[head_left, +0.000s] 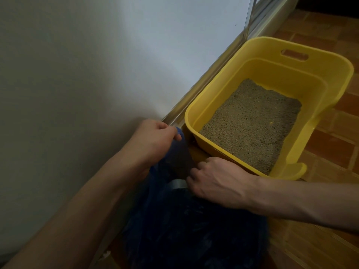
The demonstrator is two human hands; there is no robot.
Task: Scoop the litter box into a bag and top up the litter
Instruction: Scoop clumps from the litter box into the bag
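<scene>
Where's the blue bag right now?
The blue bag sits low in the head view, on the floor beside the wall, just near of the yellow litter box.

no readable text, label, brand or number anywhere in view

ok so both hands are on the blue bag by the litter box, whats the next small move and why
Probably pull the blue bag mouth wider. The left hand grips its far edge and the right hand its near edge, but the opening between them looks narrow, beside the yellow litter box. No scoop is clearly visible.
</scene>
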